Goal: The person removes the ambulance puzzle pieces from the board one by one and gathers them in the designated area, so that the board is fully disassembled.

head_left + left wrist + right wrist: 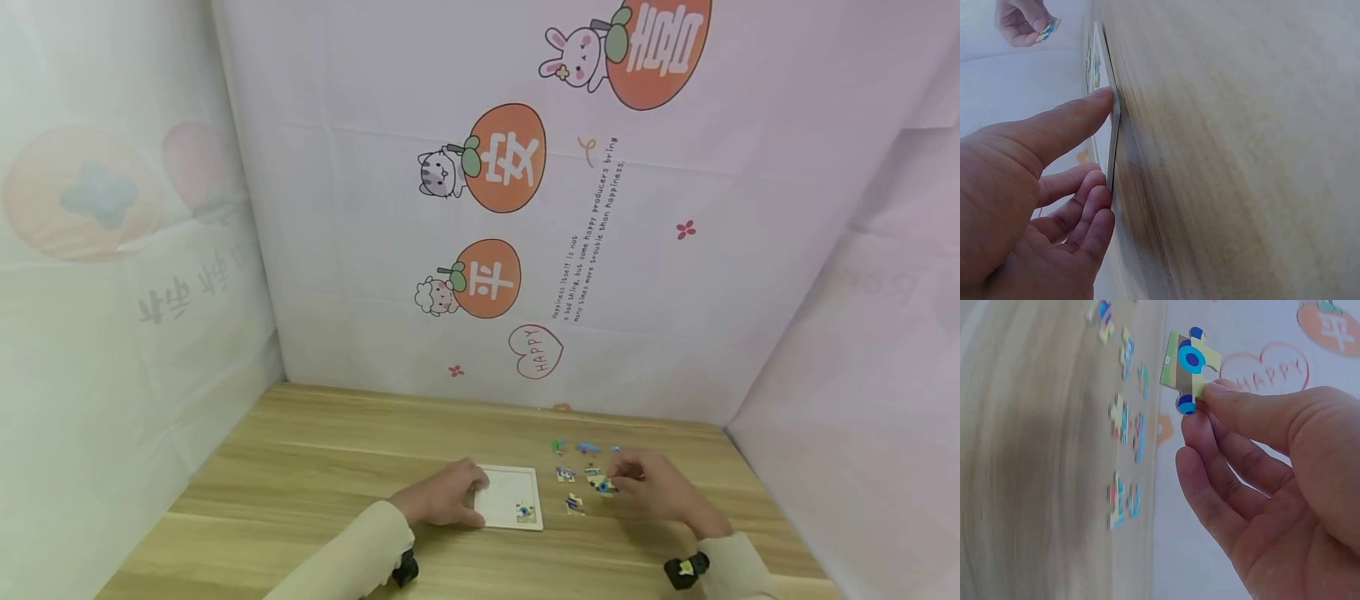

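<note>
A white puzzle tray [501,496] lies on the table, with one fitted puzzle piece [525,512] in its near right corner. My left hand [441,497] holds the tray's left side, the thumb at the near corner and the curled fingers along the edge. Above the loose pieces, my right hand [654,487] pinches a puzzle piece [1188,365] between thumb and fingers. That piece is yellow, brown and green with blue round shapes, and it is raised off the table.
Several loose puzzle pieces [566,474] lie right of the tray, some partly behind the right hand. Another piece [573,503] sits nearer the table's front. Printed cloth walls [360,250] enclose the wooden table [300,467] at the back and sides.
</note>
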A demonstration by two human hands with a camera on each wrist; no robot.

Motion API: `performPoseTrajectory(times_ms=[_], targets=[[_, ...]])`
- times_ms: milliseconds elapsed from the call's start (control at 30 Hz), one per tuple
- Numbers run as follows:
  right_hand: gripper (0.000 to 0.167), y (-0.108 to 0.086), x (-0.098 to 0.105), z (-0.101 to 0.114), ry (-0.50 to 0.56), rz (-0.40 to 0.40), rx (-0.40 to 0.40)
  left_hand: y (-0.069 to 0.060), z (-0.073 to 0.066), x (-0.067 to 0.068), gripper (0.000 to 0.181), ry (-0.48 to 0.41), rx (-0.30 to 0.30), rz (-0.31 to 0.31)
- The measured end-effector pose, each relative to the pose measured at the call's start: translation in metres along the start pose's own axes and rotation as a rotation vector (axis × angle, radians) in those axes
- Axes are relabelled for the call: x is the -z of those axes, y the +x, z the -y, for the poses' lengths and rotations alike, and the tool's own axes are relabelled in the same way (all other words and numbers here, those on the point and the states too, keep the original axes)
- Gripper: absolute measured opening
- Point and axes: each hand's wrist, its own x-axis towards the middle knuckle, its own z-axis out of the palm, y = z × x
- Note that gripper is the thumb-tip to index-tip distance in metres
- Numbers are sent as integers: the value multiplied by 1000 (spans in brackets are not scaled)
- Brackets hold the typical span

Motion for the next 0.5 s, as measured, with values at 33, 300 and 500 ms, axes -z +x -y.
performPoseTrajectory(times_ms=[33, 300, 500], targets=[[8, -2, 1, -2, 1, -8, -1, 0, 0, 0, 58, 2, 1, 1], [6, -9, -3, -20, 62, 29, -23, 0, 2, 0, 58, -8, -3, 7], [7, -6, -13, -29, 124, 80, -41, -1, 1, 1, 58, -9, -9, 13]])
